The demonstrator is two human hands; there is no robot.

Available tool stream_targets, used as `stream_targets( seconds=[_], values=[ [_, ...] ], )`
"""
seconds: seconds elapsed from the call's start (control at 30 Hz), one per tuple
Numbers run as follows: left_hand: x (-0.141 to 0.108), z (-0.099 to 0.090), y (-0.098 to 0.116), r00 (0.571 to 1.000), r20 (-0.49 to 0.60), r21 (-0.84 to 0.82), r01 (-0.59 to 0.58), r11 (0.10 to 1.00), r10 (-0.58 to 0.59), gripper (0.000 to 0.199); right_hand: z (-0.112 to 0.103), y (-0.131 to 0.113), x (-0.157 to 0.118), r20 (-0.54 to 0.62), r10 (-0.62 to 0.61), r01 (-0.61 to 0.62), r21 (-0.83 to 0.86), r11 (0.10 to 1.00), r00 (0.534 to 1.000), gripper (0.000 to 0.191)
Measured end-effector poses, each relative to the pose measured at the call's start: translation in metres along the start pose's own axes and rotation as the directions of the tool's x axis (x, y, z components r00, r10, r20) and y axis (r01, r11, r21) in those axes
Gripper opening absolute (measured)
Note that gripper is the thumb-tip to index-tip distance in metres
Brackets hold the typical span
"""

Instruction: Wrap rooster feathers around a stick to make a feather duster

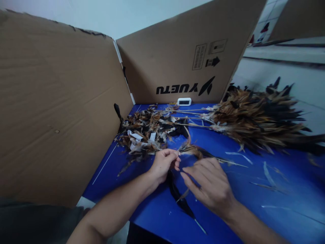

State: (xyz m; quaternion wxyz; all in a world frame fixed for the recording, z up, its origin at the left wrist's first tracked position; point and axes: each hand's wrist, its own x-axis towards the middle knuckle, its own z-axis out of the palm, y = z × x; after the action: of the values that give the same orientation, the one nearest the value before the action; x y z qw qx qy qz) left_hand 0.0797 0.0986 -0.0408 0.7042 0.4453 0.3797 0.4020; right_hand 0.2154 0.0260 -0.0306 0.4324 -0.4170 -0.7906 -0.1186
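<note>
My left hand (165, 164) is closed in a pinch on the pale base of a small bunch of brown feathers (194, 150), whose tips point right. My right hand (210, 183) is beside it, thumb and forefinger stretched toward the left fingertips with a small gap; nothing shows between them. Below both hands, a long black feather (179, 196) with a bare pale quill lies on the blue tabletop (157, 217). Just beyond the left hand is a heap of loose brown and black feathers (149, 125), with white scraps in it.
Several finished-looking feather dusters on thin sticks (248, 118) lie at the back right. Cardboard walls stand at the left (58, 101) and back (165, 61). A small white digital display (184, 101) stands by the back wall. Clear strips (238, 156) and stray feathers lie at right.
</note>
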Motion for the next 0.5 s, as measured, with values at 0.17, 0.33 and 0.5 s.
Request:
stream_targets(
  seconds=[0.17, 0.33, 0.5],
  values=[
    [-0.003, 0.002, -0.003, 0.999, 0.021, 0.015, -0.027, 1.000, 0.027, 0.030, 0.014, 0.007, -0.004, 0.023, 0.462, -0.461, 0.119, 0.879, 0.887, 0.014],
    [-0.006, 0.006, -0.006, 0.997, 0.051, 0.071, -0.067, 0.995, 0.064, 0.033, 0.015, 0.009, -0.005, 0.113, 0.637, -0.646, 0.140, 0.750, 0.763, 0.015],
    [-0.008, 0.008, -0.007, 0.992, 0.052, 0.140, -0.124, 0.982, 0.118, 0.033, 0.015, 0.007, 0.000, 0.168, 0.767, -0.781, 0.238, 0.578, 0.619, 0.017]
  ],
)
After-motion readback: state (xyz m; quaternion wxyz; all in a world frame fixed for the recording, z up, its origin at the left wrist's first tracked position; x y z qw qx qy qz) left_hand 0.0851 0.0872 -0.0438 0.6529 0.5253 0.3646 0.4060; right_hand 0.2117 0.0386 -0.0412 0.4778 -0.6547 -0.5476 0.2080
